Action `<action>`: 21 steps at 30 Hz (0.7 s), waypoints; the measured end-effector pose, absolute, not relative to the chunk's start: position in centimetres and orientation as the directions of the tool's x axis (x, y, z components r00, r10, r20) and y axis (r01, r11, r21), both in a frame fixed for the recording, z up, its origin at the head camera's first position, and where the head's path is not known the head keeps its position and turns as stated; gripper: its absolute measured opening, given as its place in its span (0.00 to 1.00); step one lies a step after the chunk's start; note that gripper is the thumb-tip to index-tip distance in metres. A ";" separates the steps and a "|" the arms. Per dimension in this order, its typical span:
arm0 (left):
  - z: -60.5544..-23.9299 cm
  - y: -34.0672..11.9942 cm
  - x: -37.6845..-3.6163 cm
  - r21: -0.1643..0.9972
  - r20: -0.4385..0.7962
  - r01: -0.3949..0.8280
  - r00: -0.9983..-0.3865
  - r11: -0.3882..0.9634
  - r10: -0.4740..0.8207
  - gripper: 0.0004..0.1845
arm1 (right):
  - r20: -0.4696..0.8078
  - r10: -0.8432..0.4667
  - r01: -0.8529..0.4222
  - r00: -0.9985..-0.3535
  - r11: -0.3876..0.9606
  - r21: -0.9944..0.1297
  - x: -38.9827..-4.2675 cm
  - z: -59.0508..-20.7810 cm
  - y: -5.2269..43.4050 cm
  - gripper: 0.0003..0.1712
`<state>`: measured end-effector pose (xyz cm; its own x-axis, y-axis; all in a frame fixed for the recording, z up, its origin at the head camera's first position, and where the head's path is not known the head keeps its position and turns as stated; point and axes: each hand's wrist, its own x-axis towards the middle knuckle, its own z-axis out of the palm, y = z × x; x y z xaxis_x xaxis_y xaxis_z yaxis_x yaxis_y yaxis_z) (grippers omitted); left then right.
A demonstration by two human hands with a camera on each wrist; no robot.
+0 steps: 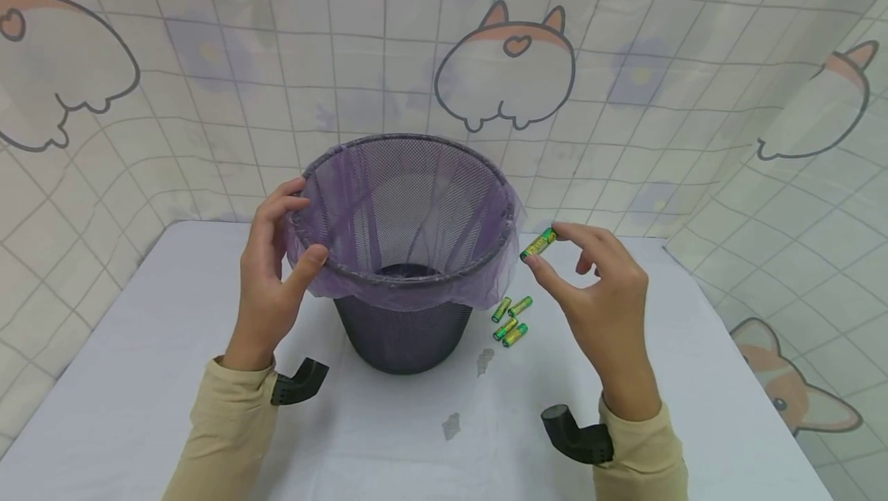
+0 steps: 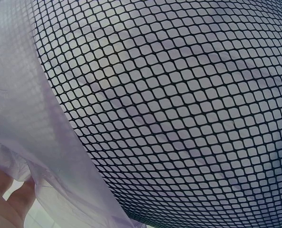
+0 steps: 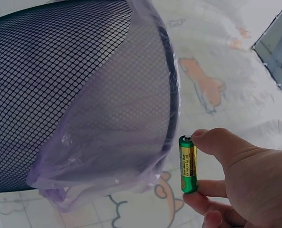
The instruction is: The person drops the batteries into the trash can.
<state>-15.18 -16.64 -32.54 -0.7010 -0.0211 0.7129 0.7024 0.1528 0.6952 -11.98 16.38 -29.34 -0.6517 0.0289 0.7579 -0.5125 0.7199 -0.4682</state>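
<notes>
A black mesh trash can (image 1: 402, 339) stands on the table, with a purple plastic bag (image 1: 395, 297) lining it and folded over the rim. My left hand (image 1: 272, 277) grips the rim at its left side, thumb on the near edge and fingers at the outer side. Just right of the rim, my right hand (image 1: 603, 293) pinches a green and yellow battery (image 1: 539, 243) by its two ends between thumb and finger. The right wrist view shows this battery (image 3: 188, 164) apart from the bag. Several similar batteries (image 1: 512, 321) lie on the table right of the can's base.
A white cloth covers the table (image 1: 388, 439), with two grey patches (image 1: 451, 426) in front of the can. Behind and at both sides hangs a tile-patterned curtain (image 1: 388, 38) with corgi drawings. A black curved device (image 1: 579, 435) is on each wrist.
</notes>
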 end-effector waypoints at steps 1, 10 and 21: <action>-32.5 -16.6 -15.2 0.695 0.713 0.702 -0.701 0.153 -0.021 0.28 | 0.758 0.027 -0.516 -0.651 0.717 -0.469 -12.0 -29.2 16.3 0.23; -32.5 -16.6 -15.3 0.698 0.711 0.702 -0.703 0.146 -0.023 0.28 | 0.770 0.029 -0.544 -0.638 0.690 -0.477 -12.1 -28.2 15.5 0.23; -32.6 -16.7 -15.2 0.694 0.715 0.706 -0.698 0.140 -0.021 0.27 | 0.749 -0.008 -0.564 -0.663 0.662 -0.493 -12.5 -28.0 14.2 0.23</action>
